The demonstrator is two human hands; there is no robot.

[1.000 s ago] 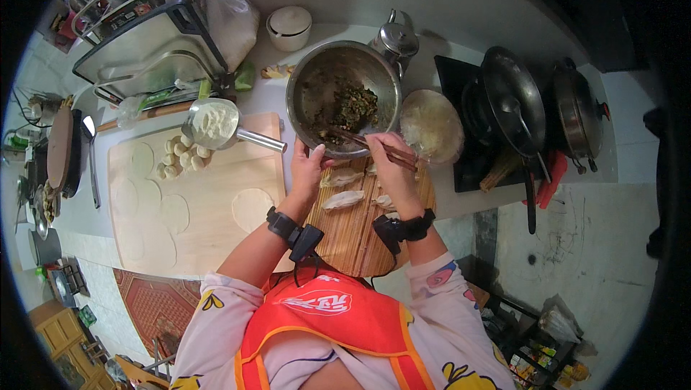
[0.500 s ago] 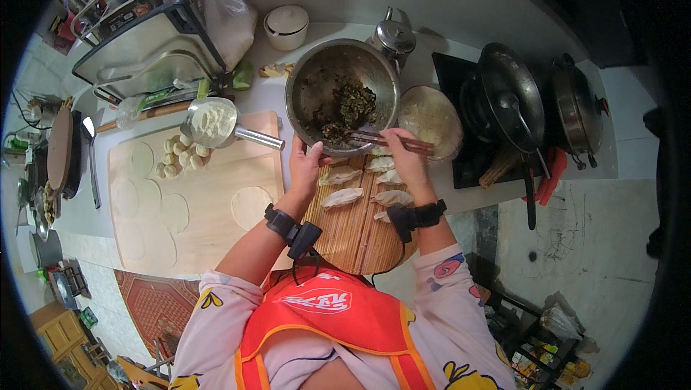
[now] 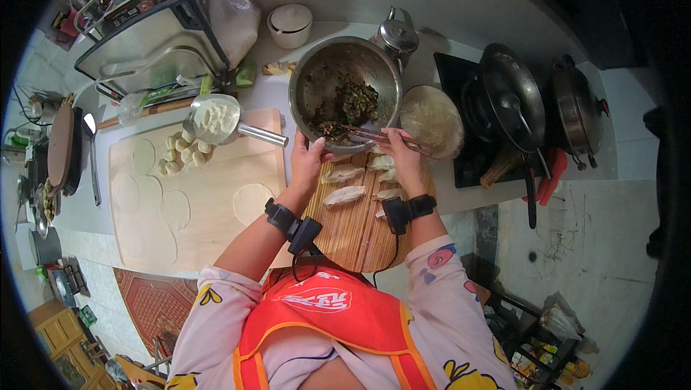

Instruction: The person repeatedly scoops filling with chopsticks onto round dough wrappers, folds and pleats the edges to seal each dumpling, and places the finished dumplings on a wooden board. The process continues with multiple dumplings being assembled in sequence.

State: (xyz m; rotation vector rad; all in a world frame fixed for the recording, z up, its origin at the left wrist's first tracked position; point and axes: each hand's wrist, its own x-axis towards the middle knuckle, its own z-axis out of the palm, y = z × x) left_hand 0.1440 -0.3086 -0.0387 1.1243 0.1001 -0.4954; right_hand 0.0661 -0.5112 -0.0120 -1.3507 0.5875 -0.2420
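Observation:
A steel mixing bowl (image 3: pixel 315 70) with dark green chopped filling (image 3: pixel 358 102) stands at the back of the counter. My left hand (image 3: pixel 309 162) grips its near left rim, thumb up and the other fingers partly hidden by the bowl. In my right hand (image 3: pixel 400 152), closed over the bowl's near right rim, is a pair of chopsticks (image 3: pixel 360 132) with the tips down in the filling. Below both hands, folded dumplings (image 3: pixel 345 196) lie in rows on a round slatted tray (image 3: pixel 332 228); my right forearm covers some of them.
To the left, a wooden board (image 3: pixel 209 235) carries flat dough rounds (image 3: pixel 175 209), small dough pieces (image 3: pixel 188 151) and a metal scoop of flour (image 3: pixel 216 118). Right of the bowl sit a pale shallow bowl (image 3: pixel 432 120) and a wok (image 3: pixel 511 77) on the black stove.
My right hand has shifted slightly left with the chopsticks, whose tips stay in the filling. My left hand keeps hold of the bowl's rim. The whole view has moved a little.

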